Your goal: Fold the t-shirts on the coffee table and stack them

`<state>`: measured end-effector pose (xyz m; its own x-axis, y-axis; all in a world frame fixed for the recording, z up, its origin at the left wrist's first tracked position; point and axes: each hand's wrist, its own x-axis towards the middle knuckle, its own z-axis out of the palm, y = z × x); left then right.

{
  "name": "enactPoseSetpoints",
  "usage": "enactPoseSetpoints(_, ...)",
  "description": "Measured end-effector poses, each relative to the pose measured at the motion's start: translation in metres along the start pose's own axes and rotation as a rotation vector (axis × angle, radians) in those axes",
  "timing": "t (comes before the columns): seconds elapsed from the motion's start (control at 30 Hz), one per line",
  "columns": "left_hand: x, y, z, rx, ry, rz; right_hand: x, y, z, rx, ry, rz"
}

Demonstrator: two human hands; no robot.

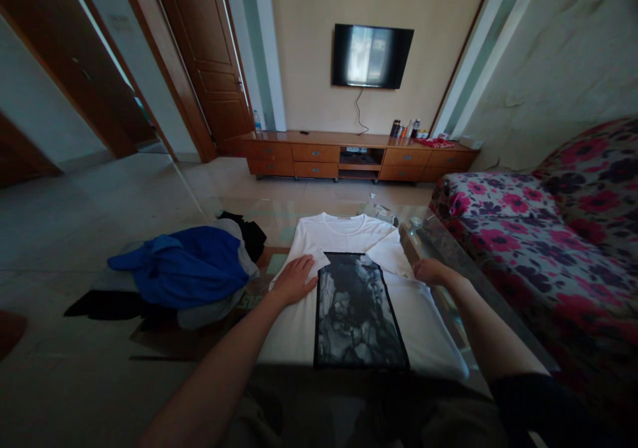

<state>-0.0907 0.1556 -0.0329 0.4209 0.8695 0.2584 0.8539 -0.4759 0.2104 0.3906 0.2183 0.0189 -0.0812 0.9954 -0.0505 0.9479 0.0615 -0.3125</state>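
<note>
On white shirt [349,238], left hand [298,279] flat, grip released, right hand [430,272] curled at edge, grip unclear

A home living room: a television [373,57] hangs beyond the left hand [296,280]; a flowered sofa [523,232] flanks the right hand [429,272].

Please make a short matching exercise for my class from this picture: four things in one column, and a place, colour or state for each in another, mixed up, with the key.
Column one
1. shirt
2. television
3. sofa
4. left hand

Column two
A. hung on the wall
B. palm down on the shirt
C. covered in a pink and purple flower pattern
D. white, with a dark print on it

Right pairs: 1-D, 2-A, 3-C, 4-B
</note>
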Motion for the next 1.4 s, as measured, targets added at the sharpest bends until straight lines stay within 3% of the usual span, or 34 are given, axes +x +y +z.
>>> enactPoseSetpoints(0.13,0.001,0.000,-0.002,-0.005,-0.014,-0.004,0.008,-0.011,0.007,-0.047,0.033,-0.042)
enactPoseSetpoints(0.27,0.004,0.001,-0.009,0.003,-0.053,0.010,0.007,-0.029,0.032,-0.087,0.147,-0.217)
enactPoseSetpoints(0.33,0.005,0.002,-0.013,0.011,-0.065,0.009,0.003,-0.034,0.048,-0.147,0.115,-0.290)
enactPoseSetpoints(0.47,0.007,0.004,-0.013,0.041,-0.019,-0.031,-0.006,-0.032,0.066,-0.236,0.010,-0.241)
enactPoseSetpoints(0.7,0.013,0.003,-0.002,-0.004,-0.132,-0.112,0.003,-0.050,0.062,-0.253,0.037,-0.181)
enactPoseSetpoints(0.93,0.024,-0.022,0.001,-0.044,0.086,-0.166,0.029,-0.073,0.082,-0.155,0.053,-0.289)
enactPoseSetpoints(1.1,0.023,-0.035,0.011,0.001,-0.042,-0.232,0.033,-0.074,0.085,-0.133,0.115,-0.319)
enactPoseSetpoints(1.27,0.023,-0.032,0.012,0.052,-0.066,-0.240,0.031,-0.076,0.071,-0.115,0.118,-0.449)
enactPoseSetpoints(1.4,0.022,-0.031,0.013,0.066,-0.065,-0.245,0.026,-0.077,0.060,-0.128,0.089,-0.457)
